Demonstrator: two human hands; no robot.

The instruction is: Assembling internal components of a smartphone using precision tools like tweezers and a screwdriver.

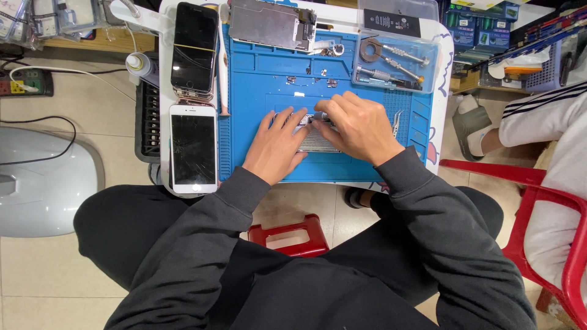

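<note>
Both my hands rest on a blue work mat (257,85) over a small silver phone part (315,142) lying flat at the mat's middle. My left hand (275,146) lies on the part's left end with fingers spread, pressing it down. My right hand (358,125) covers its right side, fingers curled over the top edge; what the fingertips pinch is hidden. A white phone with a cracked black screen (193,148) lies left of my left hand. Above it sits a black phone (194,49).
A metal phone frame (272,24) lies at the mat's far edge. A clear tray with screwdrivers (394,61) sits at the far right. Tweezers (397,122) lie right of my right hand. A red stool (290,235) stands below the table; another person sits on a red chair (550,201).
</note>
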